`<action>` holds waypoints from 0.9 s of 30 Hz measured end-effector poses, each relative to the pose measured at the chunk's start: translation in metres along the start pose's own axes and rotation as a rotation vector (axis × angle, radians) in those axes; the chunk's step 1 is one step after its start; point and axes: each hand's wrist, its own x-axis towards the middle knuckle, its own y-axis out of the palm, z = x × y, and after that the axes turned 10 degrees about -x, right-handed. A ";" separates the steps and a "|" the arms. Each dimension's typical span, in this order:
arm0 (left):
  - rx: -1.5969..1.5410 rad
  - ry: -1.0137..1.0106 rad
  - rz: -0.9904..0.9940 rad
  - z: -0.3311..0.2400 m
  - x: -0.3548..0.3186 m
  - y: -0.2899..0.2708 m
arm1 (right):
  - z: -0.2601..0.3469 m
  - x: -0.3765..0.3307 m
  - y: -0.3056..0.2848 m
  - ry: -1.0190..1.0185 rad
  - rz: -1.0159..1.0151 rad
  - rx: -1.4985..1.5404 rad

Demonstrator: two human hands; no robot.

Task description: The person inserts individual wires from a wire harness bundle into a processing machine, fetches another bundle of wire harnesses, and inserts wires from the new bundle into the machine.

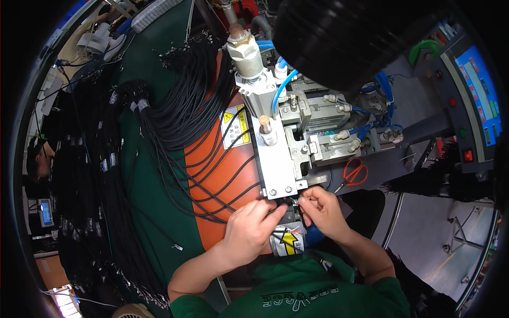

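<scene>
My left hand (250, 232) is closed in a pinch at the front end of a metal machine (278, 159), on what looks like the end of a black cable. My fingers hide most of it. Close on its right, my right hand (322, 213) pinches thin coloured wires (296, 202) between thumb and forefinger. Just below the hands, more fine wire ends lie over a white label with a yellow arrow (288, 241). Several black cables (225, 186) run from the left across an orange surface toward the machine.
A big bundle of black cables (175, 119) covers the green table (159, 233) at left. Red-handled scissors (354, 174) lie right of the machine. Blue air hoses (283, 90) rise from its cylinders. A control screen (480, 95) stands far right; a dark round object (350, 37) overhangs the top.
</scene>
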 end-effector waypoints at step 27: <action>-0.218 0.082 -0.190 0.000 0.008 0.010 | 0.025 -0.013 -0.002 0.028 0.064 0.485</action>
